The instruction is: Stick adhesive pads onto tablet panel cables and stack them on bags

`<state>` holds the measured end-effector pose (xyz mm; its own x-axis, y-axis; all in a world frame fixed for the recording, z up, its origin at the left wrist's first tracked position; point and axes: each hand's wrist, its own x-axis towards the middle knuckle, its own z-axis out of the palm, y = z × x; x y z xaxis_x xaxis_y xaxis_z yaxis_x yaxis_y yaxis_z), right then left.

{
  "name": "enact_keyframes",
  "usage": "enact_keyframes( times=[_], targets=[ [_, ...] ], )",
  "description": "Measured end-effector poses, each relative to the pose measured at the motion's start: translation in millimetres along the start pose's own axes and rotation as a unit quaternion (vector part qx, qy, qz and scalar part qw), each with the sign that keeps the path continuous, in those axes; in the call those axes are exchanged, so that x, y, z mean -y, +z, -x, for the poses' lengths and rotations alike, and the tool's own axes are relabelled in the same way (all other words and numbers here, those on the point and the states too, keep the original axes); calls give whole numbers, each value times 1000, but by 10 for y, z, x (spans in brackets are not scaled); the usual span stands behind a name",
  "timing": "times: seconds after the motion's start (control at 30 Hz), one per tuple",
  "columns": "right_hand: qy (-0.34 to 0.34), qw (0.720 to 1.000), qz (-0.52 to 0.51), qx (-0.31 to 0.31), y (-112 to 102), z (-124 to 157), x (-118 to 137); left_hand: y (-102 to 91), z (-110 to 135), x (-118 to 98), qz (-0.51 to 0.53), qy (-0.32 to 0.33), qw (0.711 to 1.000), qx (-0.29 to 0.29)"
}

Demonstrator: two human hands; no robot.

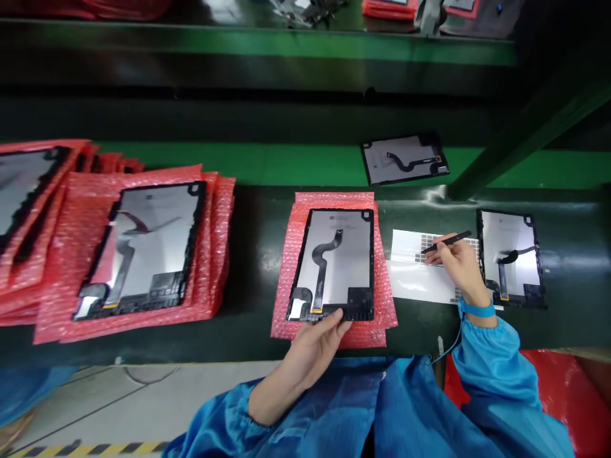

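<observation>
In the head view, my left hand (317, 346) grips the lower edge of a tablet screen panel (351, 261), thumb on top. The panel lies back side up, with a dark ribbon cable curving across its silvery back. Beneath it are red bubble-wrap bags (284, 299). My right hand (461, 267) pinches black tweezers (451, 240), their tip over a white sheet of small dark stickers (405, 245). Another white sheet (420, 283) lies just below. To the right of that hand rests another screen panel (518, 254), its cable bent up.
Red bubble-wrap bags (217, 254) are piled at left with a screen panel (162, 235) on top; more bags and a panel (23, 184) lie beyond. Another panel (401, 162) sits at the back near a slanting green post (506, 140). A green shelf (238, 44) runs above.
</observation>
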<state>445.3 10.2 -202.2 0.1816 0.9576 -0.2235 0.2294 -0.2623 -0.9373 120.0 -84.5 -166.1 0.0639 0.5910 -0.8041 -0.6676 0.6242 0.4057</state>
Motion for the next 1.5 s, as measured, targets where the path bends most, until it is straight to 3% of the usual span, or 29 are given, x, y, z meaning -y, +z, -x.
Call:
enact_keyframes(
  times=[0.07,0.13,0.27,0.33,0.37,0.43,0.47,0.5,0.57,0.63,0.7,0.77,0.83,0.97,1.13,1.23,1.3,1.4,1.5],
  targets=[
    [1,1000,-2,-2,-2,9,11,-36,-4,-35,-10,-27,999,16],
    [2,1000,-11,-10,0,30,28,-99,10,-90,-42,-94,992,65],
    [1,1000,-17,-14,15,59,38,-277,95,-219,-146,-231,937,218],
    [3,1000,-12,-9,22,59,35,-333,144,-297,-200,-206,917,277],
    [3,1000,-10,-8,24,58,35,-336,157,-345,-240,-159,911,297],
    [2,1000,-8,-14,27,55,42,-283,130,-471,-361,9,880,308],
    [1,1000,-6,-16,28,54,49,-234,78,-546,-433,117,842,300],
    [0,1000,-4,-20,29,54,56,-176,-2,-627,-503,229,784,285],
    [-2,1000,1,-22,31,52,64,-65,-236,-790,-607,415,636,234],
    [0,1000,4,-22,32,45,61,2,-516,-924,-666,513,515,170],
    [3,1000,3,-20,25,33,47,7,-761,-1003,-701,539,451,117],
    [9,1000,-1,-16,5,23,30,-34,-914,-1016,-714,541,432,104],
    [16,1000,-11,-13,-27,18,26,-88,-966,-984,-714,541,430,110],
    [19,998,-56,-20,-41,11,106,-102,-872,-915,-716,541,429,107],
    [-8,994,-105,22,275,-98,311,142,-626,-853,-691,575,424,110],
    [-1,989,-118,92,562,-202,385,347,-517,-720,-697,584,365,198],
    [5,984,-124,131,710,-252,398,459,-499,-611,-734,556,319,224],
    [8,980,-128,154,825,-281,380,553,-538,-508,-788,514,283,189],
    [7,979,-130,158,849,-275,359,566,-589,-497,-798,509,269,175]
  ],
)
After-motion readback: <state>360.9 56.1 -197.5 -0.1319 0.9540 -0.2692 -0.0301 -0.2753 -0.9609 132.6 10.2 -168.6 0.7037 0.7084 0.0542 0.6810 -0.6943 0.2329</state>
